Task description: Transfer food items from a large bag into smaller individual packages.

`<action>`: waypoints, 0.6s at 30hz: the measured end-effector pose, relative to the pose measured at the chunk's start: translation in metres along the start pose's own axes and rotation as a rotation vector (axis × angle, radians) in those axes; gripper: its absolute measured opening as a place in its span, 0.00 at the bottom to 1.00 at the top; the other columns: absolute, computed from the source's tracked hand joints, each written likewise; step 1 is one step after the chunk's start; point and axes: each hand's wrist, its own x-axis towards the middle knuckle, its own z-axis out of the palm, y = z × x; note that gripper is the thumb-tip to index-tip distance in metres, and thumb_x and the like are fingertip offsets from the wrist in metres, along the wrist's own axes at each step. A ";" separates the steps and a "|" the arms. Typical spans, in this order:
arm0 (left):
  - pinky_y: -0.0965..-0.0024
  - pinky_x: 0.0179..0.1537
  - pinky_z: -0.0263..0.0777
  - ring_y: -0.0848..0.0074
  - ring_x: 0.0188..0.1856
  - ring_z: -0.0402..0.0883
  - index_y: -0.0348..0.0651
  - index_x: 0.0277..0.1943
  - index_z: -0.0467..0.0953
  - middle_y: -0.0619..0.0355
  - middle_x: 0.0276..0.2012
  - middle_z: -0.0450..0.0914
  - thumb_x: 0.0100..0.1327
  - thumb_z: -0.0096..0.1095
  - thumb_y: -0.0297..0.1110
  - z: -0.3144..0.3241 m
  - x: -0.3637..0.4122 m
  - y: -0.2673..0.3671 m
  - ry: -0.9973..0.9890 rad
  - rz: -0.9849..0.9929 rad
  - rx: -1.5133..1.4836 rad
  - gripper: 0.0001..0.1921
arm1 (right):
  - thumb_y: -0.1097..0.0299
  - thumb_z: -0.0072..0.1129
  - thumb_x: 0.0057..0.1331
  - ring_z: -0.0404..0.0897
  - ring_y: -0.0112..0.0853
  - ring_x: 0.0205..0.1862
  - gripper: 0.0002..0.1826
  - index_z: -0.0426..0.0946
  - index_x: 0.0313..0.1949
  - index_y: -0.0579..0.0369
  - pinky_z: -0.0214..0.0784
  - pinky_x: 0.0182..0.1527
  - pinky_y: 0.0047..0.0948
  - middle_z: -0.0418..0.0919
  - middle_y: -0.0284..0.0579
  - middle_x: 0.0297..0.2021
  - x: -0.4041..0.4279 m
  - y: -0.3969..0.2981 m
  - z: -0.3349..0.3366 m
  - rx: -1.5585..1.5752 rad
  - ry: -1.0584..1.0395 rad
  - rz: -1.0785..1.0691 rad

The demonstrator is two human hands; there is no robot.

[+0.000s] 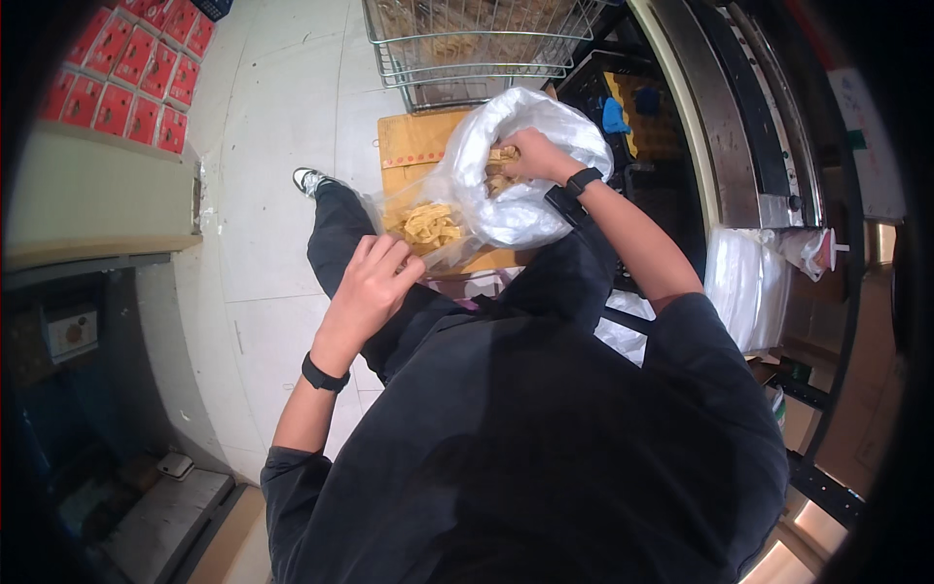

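Note:
A large white plastic bag stands open before me, with tan, dried, strip-like food pieces inside. My right hand reaches into its mouth, fingers curled at the pieces; whether it grips any is hard to see. Left of it, a smaller clear plastic bag holds a heap of yellowish dried strips. My left hand is closed on the near edge of this clear bag. Beneath both bags lies a yellow-brown cardboard piece.
A wire basket with packaged goods stands beyond the bags. Dark crates sit to the right, beside a metal-fronted unit. Red boxes are stacked at upper left. A stack of clear plastic bags hangs at right.

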 end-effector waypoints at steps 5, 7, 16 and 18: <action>0.56 0.54 0.75 0.59 0.49 0.79 0.39 0.42 0.78 0.53 0.40 0.76 0.58 0.70 0.21 -0.002 -0.001 -0.002 -0.049 -0.024 -0.016 0.10 | 0.68 0.77 0.58 0.91 0.40 0.32 0.22 0.90 0.52 0.59 0.84 0.37 0.37 0.90 0.59 0.33 -0.015 -0.004 -0.037 0.199 -0.123 0.155; 0.56 0.54 0.75 0.59 0.50 0.79 0.39 0.42 0.77 0.53 0.41 0.76 0.57 0.70 0.21 -0.002 -0.001 -0.002 -0.023 -0.015 -0.017 0.10 | 0.68 0.77 0.61 0.90 0.33 0.32 0.21 0.89 0.54 0.61 0.84 0.35 0.32 0.90 0.53 0.33 -0.021 -0.005 -0.050 0.211 -0.169 0.166; 0.57 0.52 0.74 0.57 0.51 0.79 0.37 0.40 0.77 0.52 0.44 0.79 0.53 0.74 0.18 -0.003 0.002 -0.003 -0.022 -0.024 -0.036 0.13 | 0.62 0.78 0.70 0.86 0.21 0.39 0.24 0.86 0.59 0.65 0.82 0.38 0.19 0.89 0.42 0.45 -0.052 -0.011 -0.081 0.808 -0.140 0.441; 0.56 0.53 0.74 0.57 0.51 0.79 0.37 0.40 0.77 0.52 0.44 0.79 0.53 0.74 0.18 -0.004 0.003 -0.003 -0.025 -0.031 -0.041 0.14 | 0.61 0.77 0.70 0.86 0.21 0.39 0.26 0.85 0.61 0.66 0.81 0.38 0.18 0.89 0.42 0.45 -0.060 -0.018 -0.092 0.874 -0.129 0.438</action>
